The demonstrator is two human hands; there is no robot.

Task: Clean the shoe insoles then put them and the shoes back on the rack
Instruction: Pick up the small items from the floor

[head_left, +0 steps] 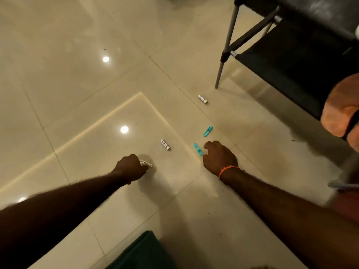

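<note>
A small white clip (pixel 146 163) is pinched in the curled fingers of the left hand (pixel 130 167), low over the shiny tiled floor (pixel 77 74). The right hand (pixel 219 157), fingers loosely bent and holding nothing, is reached beside a teal clip (pixel 198 149); a second teal clip (pixel 208 131) and two white tubes (pixel 165 144), maybe batteries, are scattered nearby. No shoes or insoles can be seen, only the black rack (pixel 291 55) at the top right.

On the floor (pixel 77 55), the left hand (pixel 130 167) lies near-left, touching a small clip (pixel 146 164) at its right side. A cylinder (pixel 165 144) lies just beyond that clip. The right hand (pixel 219 158) sits to the right, a peg-like piece (pixel 198 149) beside its fingers, another (pixel 208 131) farther off. A second cylinder (pixel 202 99) lies beyond, near the rack (pixel 291 55) at far right, probably a shoe rack.
</note>
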